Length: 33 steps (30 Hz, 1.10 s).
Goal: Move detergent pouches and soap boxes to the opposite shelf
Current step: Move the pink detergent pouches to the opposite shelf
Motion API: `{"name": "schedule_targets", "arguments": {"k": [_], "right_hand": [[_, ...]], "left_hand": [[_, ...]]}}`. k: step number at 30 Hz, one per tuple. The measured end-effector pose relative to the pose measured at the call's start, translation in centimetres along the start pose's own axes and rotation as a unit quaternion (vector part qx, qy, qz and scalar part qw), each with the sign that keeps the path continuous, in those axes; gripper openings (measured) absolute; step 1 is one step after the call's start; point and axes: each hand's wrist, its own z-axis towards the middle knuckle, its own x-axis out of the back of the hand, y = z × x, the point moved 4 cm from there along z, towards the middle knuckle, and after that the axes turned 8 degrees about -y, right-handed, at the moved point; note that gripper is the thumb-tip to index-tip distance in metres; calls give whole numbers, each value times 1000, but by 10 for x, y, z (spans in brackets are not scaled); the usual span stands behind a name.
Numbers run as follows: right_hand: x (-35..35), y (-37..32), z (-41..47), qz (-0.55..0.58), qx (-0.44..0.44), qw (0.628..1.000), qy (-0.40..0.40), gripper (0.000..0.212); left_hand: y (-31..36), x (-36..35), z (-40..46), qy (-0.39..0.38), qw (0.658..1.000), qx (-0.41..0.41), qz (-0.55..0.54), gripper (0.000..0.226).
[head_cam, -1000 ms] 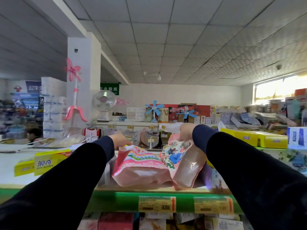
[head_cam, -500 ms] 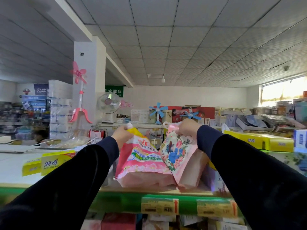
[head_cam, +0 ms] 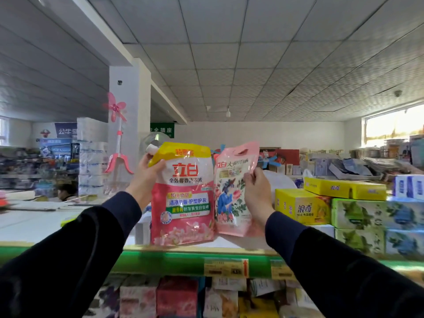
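Lifted off the top shelf (head_cam: 160, 249) since a second ago: both pouches, then lying slumped on the shelf, now upright and held at face level above its front edge. Red pouch (head_cam: 183, 198) gripped at its yellow upper corner, just under the white spout cap, by the left hand (head_cam: 146, 177), thumb across the front and fingers hidden behind. Pink pouch (head_cam: 231, 191) pinched along its right edge by the right hand (head_cam: 257, 191), thumb on the printed face, fingers curled round the back. Edges of the two pouches touching or nearly so, hard to tell which; bottom of the red one hanging close over the shelf lip, whether clear of it or brushing it not certain. Both grips closed firmly on the film, neither hand free. Judged from this: pick-up step done for these two, carry to the opposite shelf next, most likely needing a turn away from this one. Soft, liquid-filled bags held by an edge likely to swing and sag, so a slip at the pink one's thin side seam seems the main risk. Beside, to the right, yellow boxes (head_cam: 302, 210) and green floral boxes (head_cam: 358, 214) stacked on the same shelf; below, price tags (head_cam: 226, 267) on the green rail and more packets on the lower tier.
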Motion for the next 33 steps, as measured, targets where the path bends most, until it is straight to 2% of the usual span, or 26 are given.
{"name": "schedule_targets", "arguments": {"k": [2,4,9,14,16,17,21,24,26,29,33], "right_hand": [[8,1,-5,15,-8,1000,13,17],[14,-2,-6,39,-23,999,-4,35],[14,2,-12,142,-108,981,-81,28],[10,25,-23,182,-156,966,-97,25],[6,22,-19,168,-159,970,-77,9],[4,20,-17,148,-156,975,-61,9],[4,18,-14,91,-139,986,-5,17],[10,13,-11,88,-116,989,-8,26],[12,2,-8,108,-85,990,-26,29],[12,-18,-3,160,-50,985,-41,19],[-7,-44,-6,239,-24,969,-65,15]], "left_hand": [[-1,4,-11,-24,999,20,-27,29],[-2,2,-20,-60,997,47,-24,32],[-24,7,-40,-80,991,103,23,50],[-35,3,-53,-108,982,147,57,48],[-36,-2,-51,-78,984,154,54,52],[-37,-5,-51,-52,986,152,44,50],[-42,-15,-55,34,992,117,30,25],[-35,-17,-61,79,993,82,23,20],[-19,-14,-63,105,993,49,11,19],[16,-6,-68,135,991,10,6,22],[68,18,-92,155,986,-22,53,13]]}}
